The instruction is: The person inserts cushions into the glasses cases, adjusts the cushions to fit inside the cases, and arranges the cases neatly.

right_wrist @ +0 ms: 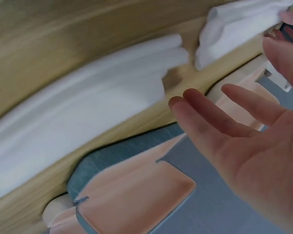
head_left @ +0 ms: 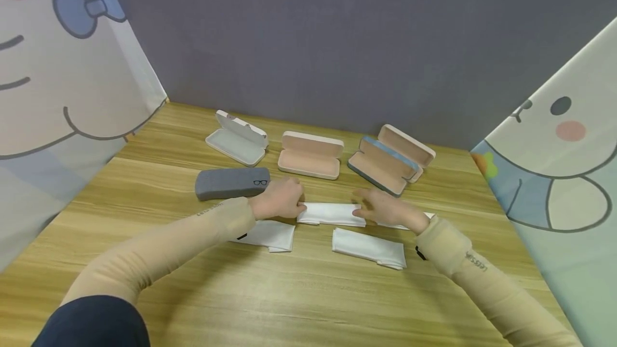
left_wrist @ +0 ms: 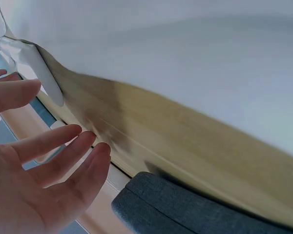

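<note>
Nearest to the camera is one dark navy cloth sleeve point(head_left: 96, 323), above a long beige fabric sleeve point(head_left: 168, 250), at the left side of the wood-grained desk point(head_left: 289, 304). Between the two hands lies a white folded rectangular cloth point(head_left: 332, 214), flat on the desk, well apart from its far edge. The left hand point(head_left: 279, 198) is at the left end of this cloth, and its thumb and fingers stand apart, loosely bent. The right hand point(head_left: 388, 210) is also with fingers apart, its thumb at the right end; whether either thumb touches the cloth, I cannot tell. A second white cloth point(head_left: 272, 235) is partly under the left forearm, a third point(head_left: 368, 247) lies nearer on the right, and a fourth point(head_left: 430, 215) is partly hidden by the right hand. One closed grey-blue fabric glasses case point(head_left: 228, 182) rests beside the left hand. Along the far edge, four glasses cases point(head_left: 308, 162) stand opened.
</note>
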`<state>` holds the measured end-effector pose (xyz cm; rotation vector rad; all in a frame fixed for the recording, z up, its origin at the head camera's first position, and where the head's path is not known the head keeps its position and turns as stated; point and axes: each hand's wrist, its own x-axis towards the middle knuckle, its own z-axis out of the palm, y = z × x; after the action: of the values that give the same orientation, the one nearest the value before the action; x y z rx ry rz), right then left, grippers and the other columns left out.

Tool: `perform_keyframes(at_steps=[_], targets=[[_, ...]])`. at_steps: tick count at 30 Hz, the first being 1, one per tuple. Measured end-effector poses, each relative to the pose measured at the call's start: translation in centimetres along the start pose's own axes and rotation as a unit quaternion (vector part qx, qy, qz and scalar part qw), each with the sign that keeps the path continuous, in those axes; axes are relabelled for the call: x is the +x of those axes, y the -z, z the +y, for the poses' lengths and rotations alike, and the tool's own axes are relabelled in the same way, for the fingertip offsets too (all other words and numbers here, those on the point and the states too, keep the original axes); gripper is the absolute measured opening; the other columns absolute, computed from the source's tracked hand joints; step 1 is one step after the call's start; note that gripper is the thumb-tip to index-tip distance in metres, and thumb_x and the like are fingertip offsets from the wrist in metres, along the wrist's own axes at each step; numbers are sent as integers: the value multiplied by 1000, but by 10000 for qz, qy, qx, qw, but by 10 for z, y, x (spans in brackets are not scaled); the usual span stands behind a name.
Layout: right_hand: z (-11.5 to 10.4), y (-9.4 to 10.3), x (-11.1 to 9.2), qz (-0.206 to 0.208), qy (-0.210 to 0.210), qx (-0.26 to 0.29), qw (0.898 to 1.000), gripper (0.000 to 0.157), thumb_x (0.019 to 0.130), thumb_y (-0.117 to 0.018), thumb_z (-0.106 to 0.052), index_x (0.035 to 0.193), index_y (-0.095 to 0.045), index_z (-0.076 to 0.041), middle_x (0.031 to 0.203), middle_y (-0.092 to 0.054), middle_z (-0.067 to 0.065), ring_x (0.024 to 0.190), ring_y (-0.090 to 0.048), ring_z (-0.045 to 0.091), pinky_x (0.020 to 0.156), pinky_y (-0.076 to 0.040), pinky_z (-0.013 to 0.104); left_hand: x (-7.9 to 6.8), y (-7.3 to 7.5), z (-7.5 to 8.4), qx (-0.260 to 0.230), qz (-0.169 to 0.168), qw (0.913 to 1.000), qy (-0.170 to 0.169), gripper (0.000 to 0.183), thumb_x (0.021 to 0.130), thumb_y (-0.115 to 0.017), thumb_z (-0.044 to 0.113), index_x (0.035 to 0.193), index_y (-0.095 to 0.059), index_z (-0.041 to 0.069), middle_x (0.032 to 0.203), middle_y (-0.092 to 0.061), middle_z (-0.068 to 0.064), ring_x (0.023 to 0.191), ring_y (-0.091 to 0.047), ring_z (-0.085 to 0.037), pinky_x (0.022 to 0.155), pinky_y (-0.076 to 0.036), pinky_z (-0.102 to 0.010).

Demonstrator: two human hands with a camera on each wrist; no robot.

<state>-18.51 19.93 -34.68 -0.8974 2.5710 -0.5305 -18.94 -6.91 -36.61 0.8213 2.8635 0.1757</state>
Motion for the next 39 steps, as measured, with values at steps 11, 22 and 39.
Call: perform_keyframes(at_steps=[11,22,39], targets=[[3,-14,0,361,28,-1027,9941,40,93,-63,-18,122,-58,8,108,-65,19,96,-61,29,82,-53,42,-2,2,3,204,-31,9997,-94,23,88,-67,31,89,-69,8,99,-63,-10,83,-62,-23,65,-54,-34],[6,-23,0,883,4,-1259,9881,22,92,-63,-9,109,-67,4,95,-64,11,83,-58,19,71,-51,31,0,-2,0,-280,120,9995,-6,16,86,-72,22,87,-71,6,90,-63,-7,72,-61,-18,56,-50,-29],[10,-28,2,1297,117,-1223,9839,6,87,-68,-5,88,-69,0,83,-61,7,70,-56,13,61,-49,24,0,0,3,-542,131,9984,68,8,85,-73,16,86,-72,9,90,-69,-5,77,-62,-16,65,-51,-30]])
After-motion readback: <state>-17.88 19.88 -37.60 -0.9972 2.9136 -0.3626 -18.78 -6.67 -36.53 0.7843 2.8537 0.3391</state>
